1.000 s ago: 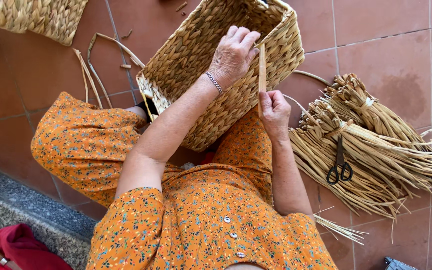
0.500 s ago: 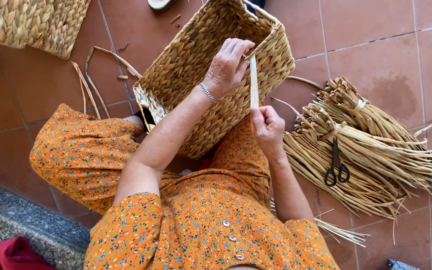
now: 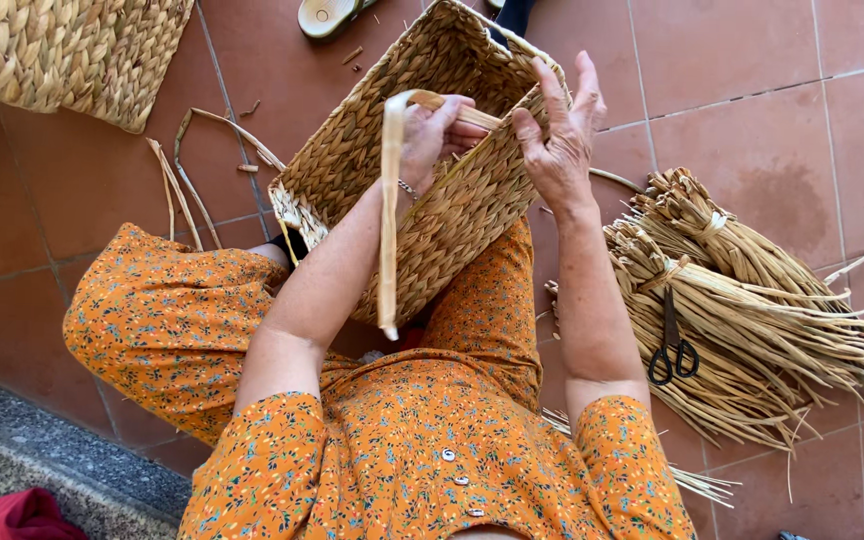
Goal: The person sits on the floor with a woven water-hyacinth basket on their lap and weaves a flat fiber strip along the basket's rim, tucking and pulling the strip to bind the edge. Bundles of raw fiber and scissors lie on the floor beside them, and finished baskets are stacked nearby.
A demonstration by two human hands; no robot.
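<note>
At basket rim: left hand (image 3: 432,135) fingers are pinching a pale reed strip (image 3: 389,215) hanging down; right hand (image 3: 560,135) fingers are spreading open, gripping the woven basket (image 3: 452,215) edge, basket resting on the lap; scissors (image 3: 672,350) lying on the reed bundle (image 3: 752,300)

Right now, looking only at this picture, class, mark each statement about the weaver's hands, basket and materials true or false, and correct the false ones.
1. The left hand holds a pale flat strip that hangs down over the woven basket. True.
2. The right hand holds the scissors. False: the black-handled scissors lie on the bundles of dried reed; the right hand is at the basket's rim.
3. The reed bundles lie on the tiled floor, on the person's right. True.
4. The basket rests flat on the floor, away from the person. False: it is tilted against the lap, over the orange dress.
5. A second woven piece lies at the upper left. True.
</note>
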